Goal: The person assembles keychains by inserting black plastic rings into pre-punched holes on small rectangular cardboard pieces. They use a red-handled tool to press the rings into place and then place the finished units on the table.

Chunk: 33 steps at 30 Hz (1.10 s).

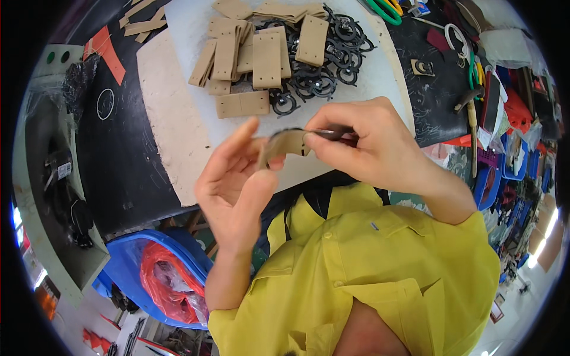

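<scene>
A bent tan strip (290, 143) with small holes, leather-like, is held up in front of my chest. My left hand (231, 190) has its thumb and fingers closed around the left end of that strip. My right hand (377, 148) pinches its right end and also grips a slim dark tool (334, 133), whose kind I cannot make out. A black edge shows along the strip's top, partly hidden by my fingers. Beyond my hands are piled flat tan strips (267, 59) with punched holes. Several black ring-shaped fittings (317, 84) lie tangled beside them.
A white sheet (190, 35) and a pale board (163, 124) cover part of the black worktop (139, 172). A blue tub (127, 261) holding red plastic stands below at left. Right of the board lie a finished-looking tan piece (422, 67), a hammer (469, 98) and colored cords (386, 10).
</scene>
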Available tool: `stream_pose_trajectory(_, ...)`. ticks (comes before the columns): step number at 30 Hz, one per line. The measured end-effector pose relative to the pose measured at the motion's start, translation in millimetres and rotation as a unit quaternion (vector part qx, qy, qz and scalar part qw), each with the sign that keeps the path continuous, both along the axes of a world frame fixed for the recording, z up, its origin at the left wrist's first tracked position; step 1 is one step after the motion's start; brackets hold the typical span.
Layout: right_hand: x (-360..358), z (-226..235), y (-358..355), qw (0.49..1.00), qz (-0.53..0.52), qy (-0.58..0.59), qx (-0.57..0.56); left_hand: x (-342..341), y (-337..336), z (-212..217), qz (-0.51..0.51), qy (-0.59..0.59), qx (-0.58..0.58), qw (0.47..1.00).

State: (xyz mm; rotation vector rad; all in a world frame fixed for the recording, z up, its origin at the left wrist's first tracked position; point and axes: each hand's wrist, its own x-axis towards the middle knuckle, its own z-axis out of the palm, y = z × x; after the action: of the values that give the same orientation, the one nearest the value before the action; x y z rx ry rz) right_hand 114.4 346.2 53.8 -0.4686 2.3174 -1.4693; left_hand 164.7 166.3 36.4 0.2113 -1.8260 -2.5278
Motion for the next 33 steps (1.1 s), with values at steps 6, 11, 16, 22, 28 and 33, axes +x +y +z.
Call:
stream_pose_trajectory(6,2,11,3,0.956,0.011,0.254,0.144,-3,-15,13,0.029,-0.161,-0.073,0.984)
stream_pose_trajectory(11,12,2,14,0.902,0.060,0.412,0.117,-2,-11,9,0.064,-0.162,-0.039,0.984)
stream_pose_trajectory(16,9,-5,16,0.855,0.099,0.500,0.101,-3,-6,13,0.061,-0.167,-0.028,0.984)
stream_pose_trajectory(22,11,-5,17,0.846,0.087,0.511,0.123,-2,-6,18,0.039,-0.175,-0.016,0.984)
stream_pose_trajectory(28,15,-10,17,0.915,0.048,0.394,0.074,6,9,20,0.087,-0.130,-0.065,0.986)
stream_pose_trajectory(33,5,5,15,0.996,-0.032,-0.051,-0.070,12,17,6,0.134,-0.029,-0.118,0.983)
